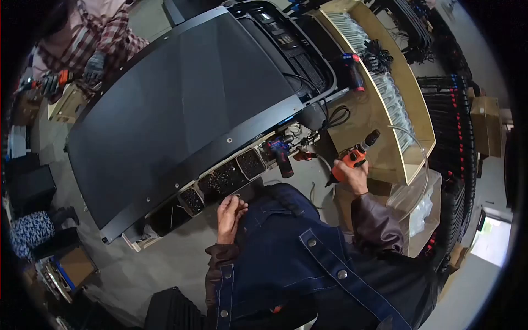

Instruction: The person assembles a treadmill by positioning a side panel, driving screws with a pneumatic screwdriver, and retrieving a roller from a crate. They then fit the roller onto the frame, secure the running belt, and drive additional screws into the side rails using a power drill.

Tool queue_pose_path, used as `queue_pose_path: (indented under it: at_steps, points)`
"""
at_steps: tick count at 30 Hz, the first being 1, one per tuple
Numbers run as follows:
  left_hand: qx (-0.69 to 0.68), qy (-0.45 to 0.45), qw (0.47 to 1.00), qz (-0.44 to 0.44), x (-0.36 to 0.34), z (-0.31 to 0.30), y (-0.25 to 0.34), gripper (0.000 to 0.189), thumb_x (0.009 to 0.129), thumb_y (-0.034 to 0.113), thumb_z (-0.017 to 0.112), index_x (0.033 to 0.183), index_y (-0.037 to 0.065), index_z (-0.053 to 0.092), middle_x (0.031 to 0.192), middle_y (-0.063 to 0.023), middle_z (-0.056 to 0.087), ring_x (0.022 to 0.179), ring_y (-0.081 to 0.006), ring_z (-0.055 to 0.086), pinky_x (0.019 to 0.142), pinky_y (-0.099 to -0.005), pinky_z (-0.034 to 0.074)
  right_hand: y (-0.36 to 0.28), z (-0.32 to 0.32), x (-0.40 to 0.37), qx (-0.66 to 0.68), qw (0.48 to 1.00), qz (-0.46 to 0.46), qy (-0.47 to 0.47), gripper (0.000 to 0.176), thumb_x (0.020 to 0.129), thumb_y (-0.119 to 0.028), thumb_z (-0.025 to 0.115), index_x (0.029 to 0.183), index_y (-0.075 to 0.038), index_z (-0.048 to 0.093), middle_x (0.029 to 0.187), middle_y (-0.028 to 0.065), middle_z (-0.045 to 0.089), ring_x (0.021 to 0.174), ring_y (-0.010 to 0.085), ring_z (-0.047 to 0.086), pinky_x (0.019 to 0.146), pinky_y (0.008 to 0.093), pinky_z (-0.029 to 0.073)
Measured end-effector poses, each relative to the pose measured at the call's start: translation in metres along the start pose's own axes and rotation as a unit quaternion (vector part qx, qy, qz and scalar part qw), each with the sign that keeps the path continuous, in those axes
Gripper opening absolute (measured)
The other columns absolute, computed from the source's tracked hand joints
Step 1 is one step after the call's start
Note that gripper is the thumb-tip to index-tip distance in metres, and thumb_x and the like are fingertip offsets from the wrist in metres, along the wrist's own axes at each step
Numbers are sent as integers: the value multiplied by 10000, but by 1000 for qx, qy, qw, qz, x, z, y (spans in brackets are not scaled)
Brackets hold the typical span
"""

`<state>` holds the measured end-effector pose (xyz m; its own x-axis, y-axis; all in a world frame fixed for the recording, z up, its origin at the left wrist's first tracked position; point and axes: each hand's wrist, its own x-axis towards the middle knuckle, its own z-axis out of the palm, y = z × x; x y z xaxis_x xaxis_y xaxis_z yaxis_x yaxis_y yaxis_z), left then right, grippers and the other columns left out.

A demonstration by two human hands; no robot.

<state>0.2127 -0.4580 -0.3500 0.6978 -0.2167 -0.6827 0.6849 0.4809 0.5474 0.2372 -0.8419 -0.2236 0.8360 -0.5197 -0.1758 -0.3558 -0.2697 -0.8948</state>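
Observation:
My right hand is wrapped round an orange and black power drill, whose chuck points up and to the right. My left hand has its fingers drawn together in front of the parts bins; what they hold, if anything, is too small to tell. Small dark screws or similar pieces lie in the bins. Beyond them lies a large dark panel with a metal edge. A blue and black drill rests at the right end of the bins.
A wooden box with clear-wrapped parts stands at the right, a red and blue driver at its edge. At the upper left a person in a plaid shirt and gloves holds an orange tool. A cardboard box sits far right.

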Motion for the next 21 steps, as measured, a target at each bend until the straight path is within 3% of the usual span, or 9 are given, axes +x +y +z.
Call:
queue_pose_path:
  at_steps: [3,6,8,12,13,15,16,20,21]
  points:
    - [42,19,997,-66,-5,1,-3,260,999,281,622,1135,59,610,927,-20,643,854,-153,658,753,-292,546,0,-25,12,50,992,59,98,276,747,-105,798,908,-42,583,804,-1,586,718,119,560,670,297,485]
    - [74,45,991,-102,-8,10,0,282,977,293,653,1119,51,624,923,-32,654,860,-152,658,752,-287,545,-2,-63,48,103,986,12,129,292,772,-150,818,910,-55,579,800,-11,570,708,107,555,627,287,475]
    - [99,82,987,-101,-11,17,2,286,956,299,684,1100,59,628,925,-33,658,860,-155,659,753,-293,547,2,-78,75,100,990,24,97,294,775,-164,830,895,-63,582,786,-19,569,692,98,552,625,281,474]
    - [108,88,982,-130,-4,15,-4,270,948,279,697,1089,66,611,921,-41,660,852,-174,663,739,-308,550,140,-86,162,-33,992,46,-110,344,733,-173,859,988,-81,646,768,-7,587,697,118,576,676,300,506]
    - [110,93,981,-132,-6,16,-5,270,948,279,697,1089,66,611,921,-41,660,852,-174,663,739,-308,550,175,-71,178,-66,989,-61,-119,345,718,-139,851,993,-92,649,750,6,586,677,137,576,678,322,511]
    - [133,100,976,-144,-10,23,-4,270,955,269,688,1103,60,604,923,-53,659,857,-186,664,740,-310,551,192,-46,208,-215,928,-241,-184,339,682,-83,824,966,-110,642,809,41,601,748,190,609,733,358,516]
    - [132,110,975,-144,-14,23,-7,270,955,269,688,1103,60,604,923,-53,659,857,-186,664,740,-310,551,202,-34,220,8,961,-23,-276,337,680,-92,817,966,-108,639,838,45,611,785,193,614,740,350,509]
    - [134,150,969,-143,-25,13,-20,293,960,269,682,1127,45,594,929,-67,654,863,-183,657,751,-304,550,219,7,255,-135,899,-55,-413,281,639,-74,774,897,-72,663,869,58,642,860,188,629,750,324,498]
    - [128,162,968,-145,-32,10,-23,261,966,260,673,1111,56,597,930,-64,651,859,-185,656,744,-309,550,248,16,267,-65,893,-14,-446,197,686,-86,731,871,-71,667,868,52,643,865,186,630,761,330,501]
